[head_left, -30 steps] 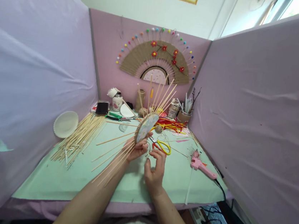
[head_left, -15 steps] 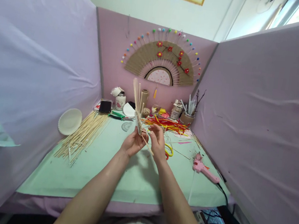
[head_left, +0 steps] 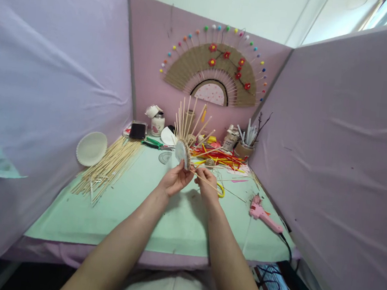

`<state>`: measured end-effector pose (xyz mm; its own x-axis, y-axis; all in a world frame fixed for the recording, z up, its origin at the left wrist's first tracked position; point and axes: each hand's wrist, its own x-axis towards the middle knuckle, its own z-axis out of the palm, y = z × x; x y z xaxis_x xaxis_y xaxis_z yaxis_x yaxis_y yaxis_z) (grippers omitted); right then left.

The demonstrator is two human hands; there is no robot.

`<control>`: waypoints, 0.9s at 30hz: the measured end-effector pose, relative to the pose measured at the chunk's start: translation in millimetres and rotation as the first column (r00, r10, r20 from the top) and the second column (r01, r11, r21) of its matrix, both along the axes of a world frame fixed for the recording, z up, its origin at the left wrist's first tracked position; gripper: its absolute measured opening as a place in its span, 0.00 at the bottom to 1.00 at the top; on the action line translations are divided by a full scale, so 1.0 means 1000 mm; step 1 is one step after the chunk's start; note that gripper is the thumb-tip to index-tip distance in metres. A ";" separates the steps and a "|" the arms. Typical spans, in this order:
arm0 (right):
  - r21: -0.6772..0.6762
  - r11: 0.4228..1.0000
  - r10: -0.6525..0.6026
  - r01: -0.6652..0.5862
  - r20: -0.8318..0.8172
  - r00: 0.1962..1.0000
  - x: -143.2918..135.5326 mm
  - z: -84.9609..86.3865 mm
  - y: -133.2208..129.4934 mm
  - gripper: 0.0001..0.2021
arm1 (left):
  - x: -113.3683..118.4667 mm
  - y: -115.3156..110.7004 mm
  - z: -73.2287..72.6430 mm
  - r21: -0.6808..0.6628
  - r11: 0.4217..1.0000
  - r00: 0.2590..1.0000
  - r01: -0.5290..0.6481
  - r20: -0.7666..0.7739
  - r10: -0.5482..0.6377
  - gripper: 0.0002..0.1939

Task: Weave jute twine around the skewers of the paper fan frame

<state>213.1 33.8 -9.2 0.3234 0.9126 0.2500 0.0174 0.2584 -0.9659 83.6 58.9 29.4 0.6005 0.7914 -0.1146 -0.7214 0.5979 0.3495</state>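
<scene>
My left hand [head_left: 176,180] grips the lower edge of a round disc [head_left: 181,153] with a pale, whitish face, thumb on that face. Thin wooden sticks [head_left: 180,118] fan out from the disc's rim, upward and to the right. Just right of the disc, my right hand [head_left: 206,183] is closed in a pinch close to the rim. One of the sticks slants down across that hand. What its fingertips pinch is too small to make out. A small ball of twine [head_left: 209,162] lies behind the right hand.
Loose sticks [head_left: 110,168] and a white bowl [head_left: 91,149] are at left. Green-handled pliers [head_left: 154,143] lie behind. Red and yellow strips [head_left: 222,157] cover the back right. A pink glue gun [head_left: 264,214] with its cable rests at right. Fabric walls enclose the table [head_left: 117,225].
The disc has turned from nearly edge-on, so its pale face and fanned sticks show. My right hand has gone from loosely spread fingers to a pinch beside the rim. The view has tilted down slightly.
</scene>
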 end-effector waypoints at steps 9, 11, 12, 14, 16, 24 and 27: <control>0.128 0.945 -0.293 0.300 -0.067 0.954 0.004 0.007 -0.005 0.14 | 0.008 -0.011 -0.008 0.091 0.979 0.980 0.181 -0.095 -0.172 0.10; 0.153 0.931 -0.320 0.330 -0.085 0.943 0.005 0.007 -0.005 0.14 | 0.011 -0.015 -0.010 0.118 0.974 0.976 0.191 -0.130 -0.176 0.07; 0.156 0.928 -0.327 0.338 -0.096 0.940 0.006 0.007 -0.005 0.14 | 0.012 -0.016 -0.010 0.126 0.974 0.974 0.188 -0.149 -0.169 0.06; 0.153 0.919 -0.345 0.362 -0.125 0.930 0.007 0.007 -0.004 0.14 | 0.015 -0.019 -0.010 0.131 0.976 0.971 0.175 -0.189 -0.149 0.06; 0.150 0.905 -0.377 0.397 -0.144 0.915 0.009 0.007 -0.004 0.14 | 0.016 -0.020 -0.010 0.136 0.978 0.965 0.159 -0.231 -0.125 0.06; 0.100 0.875 -0.448 0.474 -0.205 0.870 0.010 0.010 -0.005 0.14 | 0.017 -0.023 -0.011 0.234 0.950 0.940 0.208 -0.317 -0.128 0.14; 0.116 0.880 -0.428 0.461 -0.230 0.874 0.009 0.011 -0.005 0.14 | 0.017 -0.024 -0.011 0.224 0.947 0.927 0.228 -0.348 -0.141 0.14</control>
<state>222.0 28.8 1.3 0.7414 0.6131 0.2727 -0.0135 0.4199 -0.9074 100.2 34.9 18.9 0.7029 0.6983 -0.1356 -0.4282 0.5675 0.7033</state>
